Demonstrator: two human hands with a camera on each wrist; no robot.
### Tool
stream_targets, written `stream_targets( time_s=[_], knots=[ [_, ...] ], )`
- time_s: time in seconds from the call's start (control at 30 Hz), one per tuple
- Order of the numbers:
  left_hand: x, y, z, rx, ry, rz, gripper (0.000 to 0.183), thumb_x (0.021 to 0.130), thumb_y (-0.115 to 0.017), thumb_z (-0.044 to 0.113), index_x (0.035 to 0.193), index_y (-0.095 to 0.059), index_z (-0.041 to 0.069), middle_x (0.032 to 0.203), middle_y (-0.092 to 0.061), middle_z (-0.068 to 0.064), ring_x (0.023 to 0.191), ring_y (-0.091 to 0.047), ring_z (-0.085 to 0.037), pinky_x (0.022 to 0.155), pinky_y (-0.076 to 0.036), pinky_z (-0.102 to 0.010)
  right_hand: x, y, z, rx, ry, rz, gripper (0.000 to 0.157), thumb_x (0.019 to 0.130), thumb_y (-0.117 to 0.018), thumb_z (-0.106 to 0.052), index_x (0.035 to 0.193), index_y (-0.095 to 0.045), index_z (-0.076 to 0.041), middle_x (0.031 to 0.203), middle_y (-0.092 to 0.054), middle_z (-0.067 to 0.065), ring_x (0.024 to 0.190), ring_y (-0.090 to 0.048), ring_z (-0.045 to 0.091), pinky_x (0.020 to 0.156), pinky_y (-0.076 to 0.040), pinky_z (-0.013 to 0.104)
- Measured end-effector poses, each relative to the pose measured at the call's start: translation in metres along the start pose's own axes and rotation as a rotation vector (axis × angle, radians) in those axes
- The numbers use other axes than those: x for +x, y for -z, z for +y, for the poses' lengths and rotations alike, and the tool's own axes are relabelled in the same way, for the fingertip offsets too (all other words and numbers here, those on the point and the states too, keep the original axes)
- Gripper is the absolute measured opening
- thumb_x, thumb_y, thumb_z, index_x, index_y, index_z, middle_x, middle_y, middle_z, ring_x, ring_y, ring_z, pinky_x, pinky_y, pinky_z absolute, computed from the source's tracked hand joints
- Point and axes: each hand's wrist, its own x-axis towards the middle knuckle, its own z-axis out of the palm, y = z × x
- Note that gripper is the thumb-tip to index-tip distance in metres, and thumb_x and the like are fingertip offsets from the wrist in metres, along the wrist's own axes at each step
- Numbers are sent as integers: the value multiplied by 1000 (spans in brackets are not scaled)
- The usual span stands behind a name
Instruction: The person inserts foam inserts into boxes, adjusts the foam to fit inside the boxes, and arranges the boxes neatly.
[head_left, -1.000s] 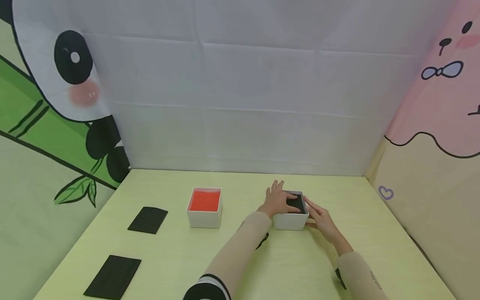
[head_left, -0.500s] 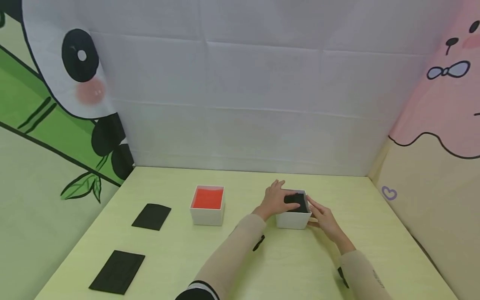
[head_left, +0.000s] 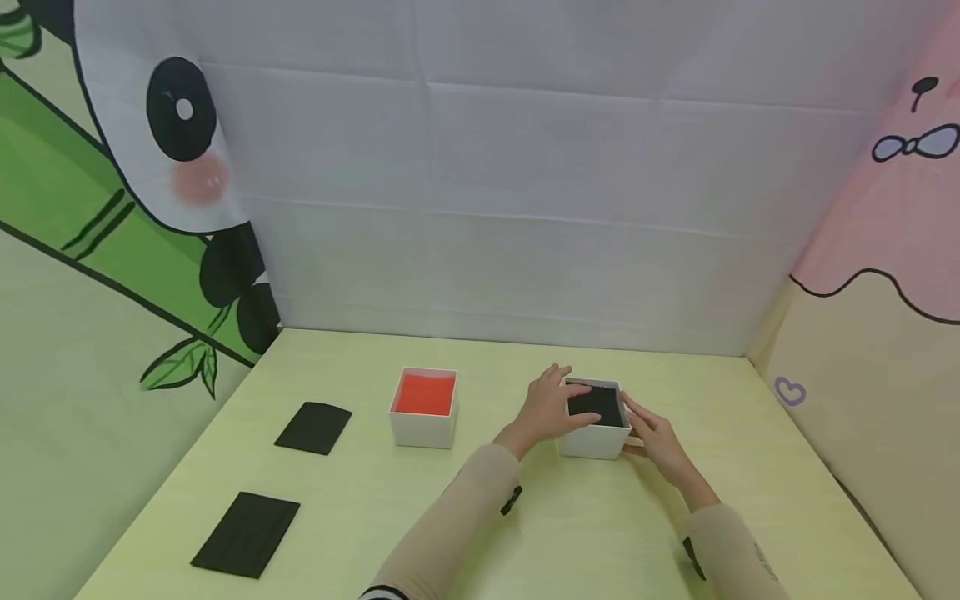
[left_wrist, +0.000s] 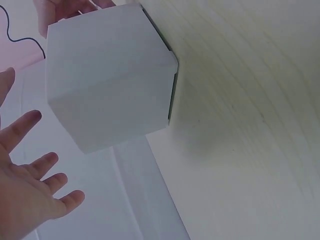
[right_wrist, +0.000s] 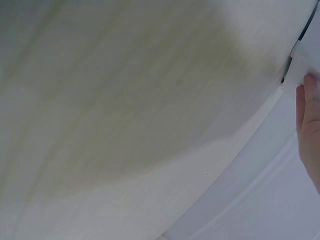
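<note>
A white open-topped box [head_left: 594,442] stands at the right of the table, with a black sheet [head_left: 596,402] lying inside below its rim. My left hand [head_left: 542,408] hovers at the box's left side, thumb and forefinger stretched over the black sheet. In the left wrist view its fingers [left_wrist: 25,131] are spread and hold nothing, with a gap between them and the box's wall. My right hand [head_left: 662,446] rests against the box's right wall with fairly straight fingers. The right wrist view catches only its fingers [right_wrist: 311,100] at the box's edge.
A second white box [head_left: 422,431], with a red sheet [head_left: 426,393] inside, stands left of the first. Two black sheets lie on the left of the table: a smaller one [head_left: 313,427] and a larger one [head_left: 246,533]. A white cloth backdrop [head_left: 480,275] rises behind.
My left hand has drawn a little left, baring more of the black sheet in the box. My right hand stays at the box's side. The head view has turned slightly, shifting everything rightward.
</note>
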Motion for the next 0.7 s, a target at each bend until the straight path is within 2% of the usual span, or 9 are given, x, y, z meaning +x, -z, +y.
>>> stream_targets(
  time_s=[0.2, 0.4, 0.7],
  knots=[
    [-17, 5, 2, -8, -32, 55, 48, 81, -58, 48, 121, -58, 20, 135, -39, -10, 128, -27, -28, 97, -28, -46, -1, 0, -1, -3, -6, -11, 52, 96, -41, -27, 142, -23, -8, 139, -25, 26, 97, -55, 18, 79, -47, 40],
    [-30, 19, 6, -56, -48, 94, 49, 81, -60, 47, 121, -58, 19, 134, -41, -9, 127, -28, -27, 97, -29, -46, -2, 1, 0, 7, -3, 2, 53, 96, -41, -27, 141, -23, -7, 138, -26, 27, 94, -56, 15, 78, -48, 40],
    [-50, 40, 6, -138, -100, 71, 49, 82, -62, 39, 125, -54, 17, 134, -40, -8, 128, -28, -23, 98, -29, -45, -2, -1, -2, 9, -12, 1, 52, 96, -41, -25, 141, -22, -7, 139, -25, 26, 92, -56, 10, 78, -48, 39]
  ],
)
